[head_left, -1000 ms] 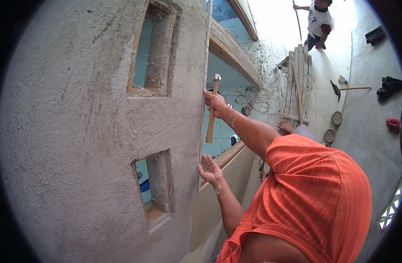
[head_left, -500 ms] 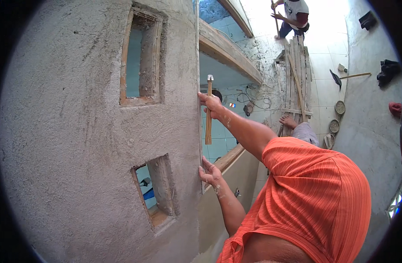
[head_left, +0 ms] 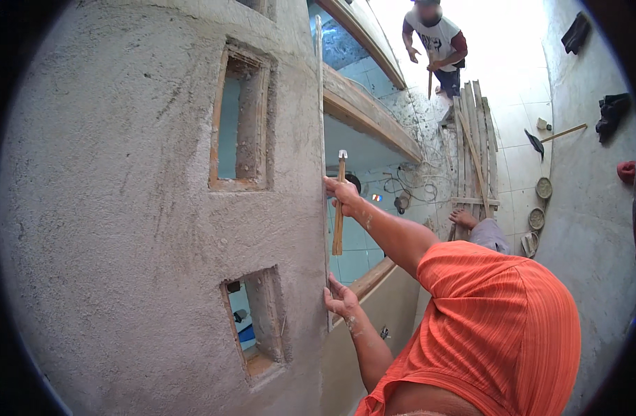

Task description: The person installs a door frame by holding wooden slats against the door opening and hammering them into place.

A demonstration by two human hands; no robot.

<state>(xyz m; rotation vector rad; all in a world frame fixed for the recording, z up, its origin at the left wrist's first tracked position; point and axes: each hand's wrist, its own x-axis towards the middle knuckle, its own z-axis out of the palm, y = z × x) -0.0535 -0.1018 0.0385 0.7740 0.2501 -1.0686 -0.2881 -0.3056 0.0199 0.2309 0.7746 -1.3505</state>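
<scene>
My right hand (head_left: 345,196), the upper one, holds a claw hammer (head_left: 339,236) by its wooden handle, the metal head pointing up the picture. Its fingertips also touch the edge of the rough grey plastered wall (head_left: 158,229). Along that edge runs a long thin strip (head_left: 322,90). Lower down, my left hand (head_left: 343,302) has bent fingers around the strip's lower part. Part of this grip is hidden behind the edge. Two framed openings pierce the wall: a tall one (head_left: 262,118) and a smaller one (head_left: 267,312).
Another person (head_left: 436,41) stands at the top, holding a stick. Weathered planks (head_left: 474,139) form a platform beside a bare foot (head_left: 462,219). Two round containers (head_left: 543,187) and a long-handled tool (head_left: 534,143) lie rightward. Cables (head_left: 411,191) lie on the floor. Dark cloths (head_left: 613,116) hang at the right wall.
The view has shifted, so wall, hands and hammer appear lower and slightly further right. Both hands keep their hold. The other person has raised the upper body and moved one hand off the stick.
</scene>
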